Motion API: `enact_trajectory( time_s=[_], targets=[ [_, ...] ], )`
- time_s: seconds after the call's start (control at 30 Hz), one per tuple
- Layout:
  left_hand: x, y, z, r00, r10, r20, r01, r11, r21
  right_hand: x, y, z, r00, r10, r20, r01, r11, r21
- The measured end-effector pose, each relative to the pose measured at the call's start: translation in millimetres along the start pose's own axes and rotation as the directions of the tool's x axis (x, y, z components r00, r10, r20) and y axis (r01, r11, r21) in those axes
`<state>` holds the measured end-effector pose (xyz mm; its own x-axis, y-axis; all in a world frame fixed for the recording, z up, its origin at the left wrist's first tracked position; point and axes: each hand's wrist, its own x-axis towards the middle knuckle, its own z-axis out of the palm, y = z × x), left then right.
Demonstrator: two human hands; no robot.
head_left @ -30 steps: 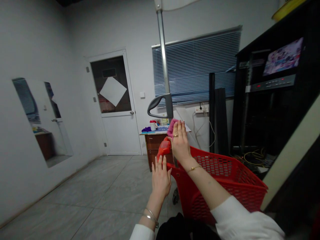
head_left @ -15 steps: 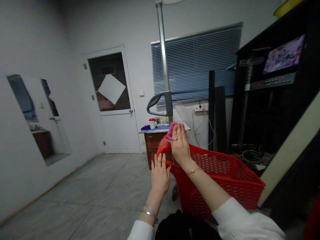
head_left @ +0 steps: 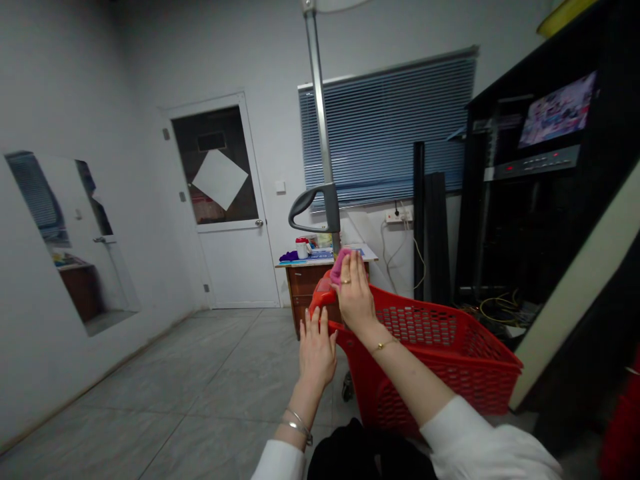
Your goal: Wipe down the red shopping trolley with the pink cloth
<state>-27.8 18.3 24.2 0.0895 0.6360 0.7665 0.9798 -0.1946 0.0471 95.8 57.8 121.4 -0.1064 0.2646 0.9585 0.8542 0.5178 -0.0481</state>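
My right hand [head_left: 356,293] presses a folded pink cloth [head_left: 340,267] against the top of a red plastic basket cart [head_left: 445,373], near the foot of a metal pole [head_left: 320,100]. Its fingers lie together over the cloth and hide part of it. Below and to the left, my left hand [head_left: 317,350] rests its outstretched, slightly spread fingers on the cart's red handle [head_left: 323,293]. Its thumb stands apart from the fingers. A grey looped grip [head_left: 320,207] sits on the pole above both hands.
A brown desk [head_left: 303,287] with a white, red-lidded jar [head_left: 302,248] stands behind the cart. On the right is a black rack [head_left: 475,220] with a lit screen [head_left: 557,110] and loose cables [head_left: 500,308]. A white door [head_left: 235,267] and mirror [head_left: 100,267] are left.
The view has turned slightly to the right, so the room appears shifted left. Both hands keep nearly the same places on the cart, and the pink cloth is still under my right hand.
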Motion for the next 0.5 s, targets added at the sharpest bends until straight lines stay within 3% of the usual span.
enact_trajectory(
  time_s=[0.07,0.1,0.17,0.33,0.4,0.5],
  targets=[
    [0.8,-0.7,-0.5,1.000,0.000,0.020,-0.001,1.000,0.015,25.7,5.1,-5.0,1.000,-0.011,0.023,0.010,0.999,0.053],
    [1.1,-1.2,-0.9,1.000,0.001,0.029,-0.001,1.000,0.022,25.8,9.1,-7.5,0.999,-0.022,0.047,0.018,0.997,0.081],
    [1.4,-2.0,-1.4,0.999,0.003,0.039,-0.004,1.000,0.024,-0.2,19.1,-12.7,0.991,-0.059,0.123,0.043,0.991,0.127],
    [0.4,-2.1,1.2,1.000,0.002,0.011,-0.002,1.000,-0.022,-114.2,36.1,-22.0,0.952,-0.105,0.286,0.068,0.988,0.137],
    [0.1,-1.5,2.3,1.000,-0.001,0.003,0.001,0.999,-0.034,-132.2,31.9,-21.5,0.954,-0.056,0.294,0.021,0.992,0.122],
    [0.2,-1.2,1.1,1.000,-0.001,0.001,0.001,1.000,-0.025,-129.6,23.2,-17.1,0.955,0.040,0.296,-0.080,0.989,0.124]
  ],
)
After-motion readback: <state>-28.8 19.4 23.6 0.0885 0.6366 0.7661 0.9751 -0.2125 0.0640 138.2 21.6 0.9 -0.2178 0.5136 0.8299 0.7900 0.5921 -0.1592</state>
